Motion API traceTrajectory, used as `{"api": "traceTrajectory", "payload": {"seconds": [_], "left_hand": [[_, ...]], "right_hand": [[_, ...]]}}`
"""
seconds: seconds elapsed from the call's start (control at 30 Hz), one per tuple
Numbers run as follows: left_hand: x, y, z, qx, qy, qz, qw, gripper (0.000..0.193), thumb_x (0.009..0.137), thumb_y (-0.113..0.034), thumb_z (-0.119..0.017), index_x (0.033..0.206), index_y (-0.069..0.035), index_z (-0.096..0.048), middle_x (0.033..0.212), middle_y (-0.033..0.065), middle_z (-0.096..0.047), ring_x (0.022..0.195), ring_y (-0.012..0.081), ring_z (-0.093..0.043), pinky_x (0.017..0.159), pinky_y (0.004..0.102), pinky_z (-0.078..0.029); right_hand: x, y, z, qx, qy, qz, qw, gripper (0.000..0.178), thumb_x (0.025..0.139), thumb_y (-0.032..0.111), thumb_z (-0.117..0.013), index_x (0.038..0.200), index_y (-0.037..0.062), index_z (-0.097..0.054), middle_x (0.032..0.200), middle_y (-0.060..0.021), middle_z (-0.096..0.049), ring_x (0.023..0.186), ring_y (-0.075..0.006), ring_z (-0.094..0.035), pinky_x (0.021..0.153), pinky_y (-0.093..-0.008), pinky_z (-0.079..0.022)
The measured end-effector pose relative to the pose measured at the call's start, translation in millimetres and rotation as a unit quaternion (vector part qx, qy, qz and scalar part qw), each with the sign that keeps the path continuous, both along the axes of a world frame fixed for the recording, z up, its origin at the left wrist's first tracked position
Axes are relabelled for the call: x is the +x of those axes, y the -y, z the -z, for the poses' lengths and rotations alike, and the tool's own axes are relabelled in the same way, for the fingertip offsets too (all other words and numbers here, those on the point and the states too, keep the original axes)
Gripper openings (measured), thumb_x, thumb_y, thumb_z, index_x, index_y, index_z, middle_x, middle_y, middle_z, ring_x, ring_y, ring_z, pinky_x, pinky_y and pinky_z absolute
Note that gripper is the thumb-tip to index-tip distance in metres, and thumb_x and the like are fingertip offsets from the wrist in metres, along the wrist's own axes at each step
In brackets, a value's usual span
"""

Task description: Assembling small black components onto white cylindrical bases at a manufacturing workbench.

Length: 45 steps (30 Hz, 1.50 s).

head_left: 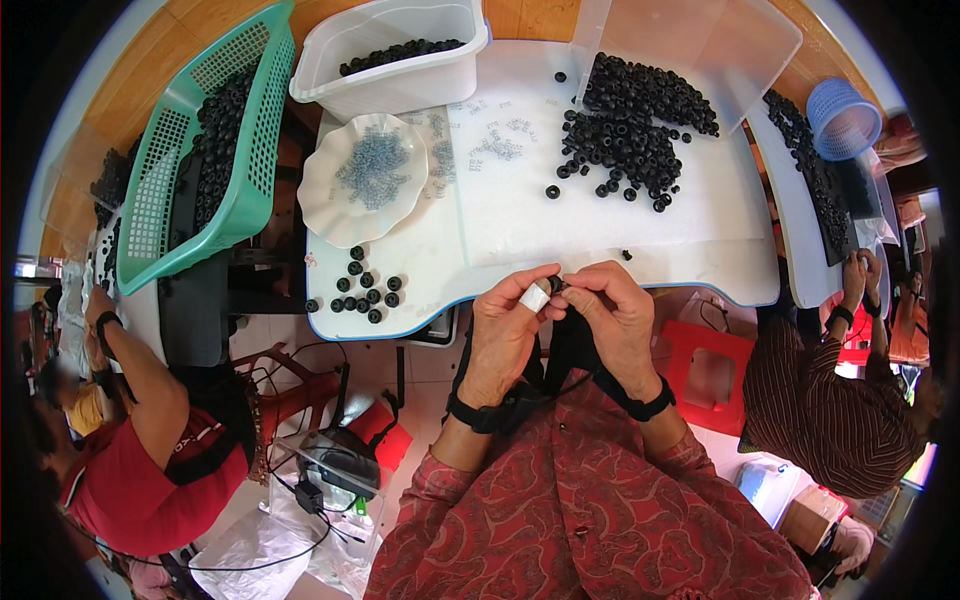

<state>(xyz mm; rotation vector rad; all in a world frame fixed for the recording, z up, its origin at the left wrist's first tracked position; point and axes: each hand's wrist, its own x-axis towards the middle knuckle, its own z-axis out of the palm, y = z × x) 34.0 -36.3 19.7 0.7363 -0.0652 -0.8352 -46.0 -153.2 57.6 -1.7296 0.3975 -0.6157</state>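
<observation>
Just past the table's front edge, my left hand [505, 322] and my right hand [622, 318] meet with fingertips pinched together. Between them is a small black round part [556, 284], mostly covered by the fingers. A white wrap [535, 297] goes around one finger of my left hand. Beyond my hands, to the right, lies a big pile of black ring-shaped parts [625, 150]. Several black round parts [372, 296] stand apart at the table's left front. A white wavy-rimmed plate [318, 200] holds a heap of tiny bluish-grey pieces [375, 168].
A white tub [390, 98] and a green basket [262, 160] hold more black parts. A clear bin [700, 45] lies tipped behind the pile. Co-workers sit at left [160, 460] and right [840, 400]. A red stool [708, 375] stands below the table at right.
</observation>
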Motion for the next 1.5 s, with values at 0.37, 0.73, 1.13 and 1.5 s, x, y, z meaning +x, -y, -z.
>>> {"api": "traceTrajectory", "payload": {"seconds": [0.37, 0.73, 1.13, 1.5], "left_hand": [[2.7, -2.5, -2.5, 0.033, 0.08, 0.01, 0.996, 0.021, 0.094, -0.002, -0.057, 0.114, 0.002, -0.065, 0.091, 0.0066, -0.067, 0.078, 0.0118, -0.063, 0.071, 0.0234, -0.053], [1.1, -0.8, -5.6, 0.05, 0.091, -0.018, 0.994, 0.02, 0.093, -0.002, -0.058, 0.112, 0.002, -0.063, 0.093, 0.0067, -0.066, 0.076, 0.0109, -0.062, 0.069, 0.0227, -0.052], [1.7, -1.6, -7.6, 0.019, 0.056, -0.004, 0.998, 0.019, 0.093, -0.004, -0.06, 0.111, 0.002, -0.064, 0.093, 0.0082, -0.066, 0.076, 0.0123, -0.063, 0.068, 0.0237, -0.053], [0.8, -2.0, -9.5, 0.016, 0.033, 0.006, 0.999, 0.019, 0.094, -0.006, -0.06, 0.111, 0.002, -0.064, 0.092, 0.0072, -0.066, 0.075, 0.0107, -0.062, 0.065, 0.0225, -0.051]], "right_hand": [[-2.5, -0.9, 1.2, -0.028, 0.011, -0.007, 1.0, 0.011, 0.084, -0.007, -0.065, 0.094, -0.0018, -0.066, 0.09, -0.0078, -0.063, 0.079, -0.0125, -0.064, 0.07, -0.0238, -0.052], [-1.3, -2.7, -1.9, -0.004, 0.01, -0.009, 1.0, 0.012, 0.085, -0.007, -0.065, 0.095, -0.0014, -0.066, 0.091, -0.0059, -0.062, 0.082, -0.0109, -0.062, 0.073, -0.0225, -0.05], [-4.4, -3.4, -1.3, 0.021, 0.017, -0.001, 1.0, 0.014, 0.083, -0.008, -0.066, 0.095, -0.0011, -0.067, 0.091, -0.0059, -0.062, 0.082, -0.0107, -0.06, 0.073, -0.0223, -0.049], [-4.7, -3.1, 1.4, 0.0, 0.031, 0.001, 1.0, 0.012, 0.083, -0.007, -0.066, 0.094, -0.0014, -0.067, 0.092, -0.0068, -0.062, 0.081, -0.0113, -0.061, 0.073, -0.0227, -0.049]]}}
